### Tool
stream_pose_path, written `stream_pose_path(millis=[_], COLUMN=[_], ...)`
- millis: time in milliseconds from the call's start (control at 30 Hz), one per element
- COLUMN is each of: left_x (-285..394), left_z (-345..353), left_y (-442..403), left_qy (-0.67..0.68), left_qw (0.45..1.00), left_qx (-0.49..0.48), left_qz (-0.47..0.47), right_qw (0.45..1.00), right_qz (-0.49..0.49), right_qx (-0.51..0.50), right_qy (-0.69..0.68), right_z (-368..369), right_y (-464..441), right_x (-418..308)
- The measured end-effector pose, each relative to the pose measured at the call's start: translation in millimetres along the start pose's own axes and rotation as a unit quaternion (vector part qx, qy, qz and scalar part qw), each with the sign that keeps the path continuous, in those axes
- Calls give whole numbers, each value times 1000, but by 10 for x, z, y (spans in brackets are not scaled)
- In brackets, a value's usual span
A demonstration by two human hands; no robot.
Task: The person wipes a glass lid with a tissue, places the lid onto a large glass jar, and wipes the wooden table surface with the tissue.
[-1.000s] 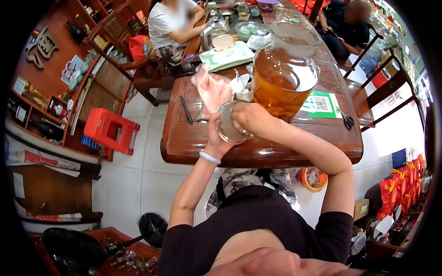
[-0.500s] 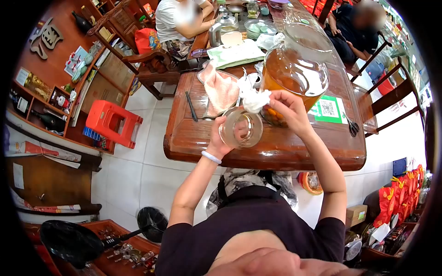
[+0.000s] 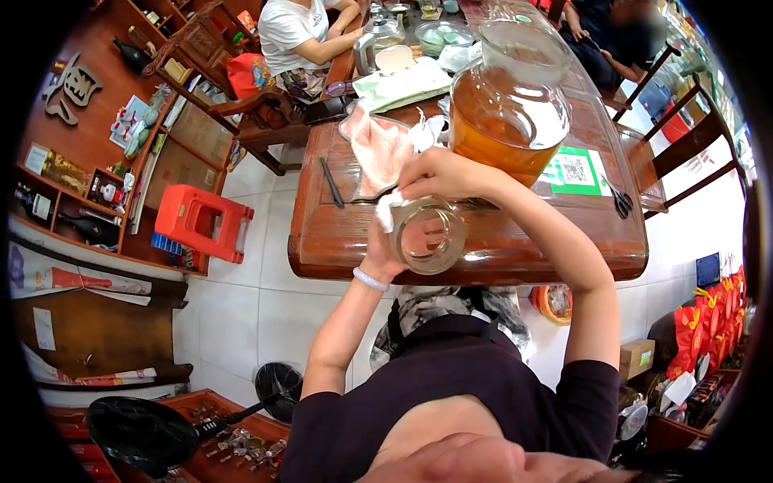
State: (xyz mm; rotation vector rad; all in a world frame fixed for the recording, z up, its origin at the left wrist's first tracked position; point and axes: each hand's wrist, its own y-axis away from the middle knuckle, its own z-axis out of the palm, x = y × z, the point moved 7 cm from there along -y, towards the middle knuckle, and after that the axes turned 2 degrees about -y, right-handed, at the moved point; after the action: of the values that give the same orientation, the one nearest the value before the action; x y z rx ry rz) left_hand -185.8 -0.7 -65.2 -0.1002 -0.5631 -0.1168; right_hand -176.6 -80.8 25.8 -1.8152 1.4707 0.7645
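My left hand (image 3: 382, 251) is closed around the side of a clear glass jar (image 3: 431, 256), tilted so that its round opening faces me, just off the table's near edge. My right hand (image 3: 441, 172) pinches a crumpled white tissue (image 3: 387, 212) against the jar's upper left side, by the left fingertips. Behind my right hand stands a big glass jar (image 3: 509, 121) of amber liquid. A pink towel (image 3: 377, 153) lies on the table to the left of it, with more white tissue (image 3: 427, 131) alongside.
On the wooden table (image 3: 330, 245) lie a black pen-like stick (image 3: 332, 183), a green QR-code card (image 3: 576, 171) and scissors (image 3: 621, 202). A glass kettle (image 3: 382, 39) stands farther back. Two people sit at the far sides. A red stool (image 3: 201, 221) is on the left.
My right hand has moved left and down, bringing the tissue from beside the big jar onto the held jar's side. The held jar has shifted slightly toward me.
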Motion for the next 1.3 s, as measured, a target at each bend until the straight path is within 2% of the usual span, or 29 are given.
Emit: stream_pose_path(millis=[67,100,133,200,267,333,400,467,500,533,567,600,633,667,733,800,833,900,933,1000,1067,1167,1233,1300], left_x=[173,273,321,408,369,319,340,439,487,472,463,456,436,405,314,186,226,223,206,241,292,302,231,230], left_z=[-61,34,19,-50,-163,-185,-216,-339,-221,-211,-211,-217,-224,-210,-322,-616,-378,-376,-387,-303,16,10,-26,-18], left_y=[75,121,153,178,178,182,187,219,236,224,218,215,203,180,197,229,177,205,218,261,256,241,213,163], left_qy=[-3,20,21,114,91,58,47,-26,-81,-79,-93,-107,-107,-145,-183,-247,-238,-200,-158,-162,-120,-118,-102,-13], left_qw=[995,994,994,985,987,986,981,957,946,946,942,938,939,939,938,927,928,939,950,951,971,966,970,973], left_qx=[60,25,25,36,67,104,134,210,226,224,231,240,240,226,212,235,231,229,227,209,147,150,146,116], left_qz=[85,103,104,128,116,113,129,197,218,221,224,225,224,216,204,154,170,158,147,159,147,173,166,199], right_qw=[995,994,983,976,951,949,951,896,867,832,848,848,888,902,909,952,951,992,992,991,991,972,963,946], right_qz=[55,54,67,-9,11,-1,74,132,109,84,76,76,22,-33,-58,-139,-140,-69,-73,-75,-44,38,75,142], right_qx=[82,70,144,219,297,308,280,360,400,439,449,450,445,428,411,223,225,88,89,110,129,180,210,243], right_qy=[-12,-71,-96,18,82,67,-108,-225,-277,-327,-272,-270,-112,49,38,158,159,56,58,14,13,-147,-154,-159], right_z=[-121,-48,21,199,386,357,352,219,141,59,-1,-48,-158,-190,-184,8,-53,17,6,-43,-37,12,51,90], right_y=[168,252,387,537,653,736,867,1036,1045,1059,1069,1035,946,840,622,274,207,6,-7,11,83,270,374,504], right_x=[181,257,266,36,74,138,309,503,417,333,293,264,42,-179,-290,-466,-441,-243,-239,-189,39,335,379,521])
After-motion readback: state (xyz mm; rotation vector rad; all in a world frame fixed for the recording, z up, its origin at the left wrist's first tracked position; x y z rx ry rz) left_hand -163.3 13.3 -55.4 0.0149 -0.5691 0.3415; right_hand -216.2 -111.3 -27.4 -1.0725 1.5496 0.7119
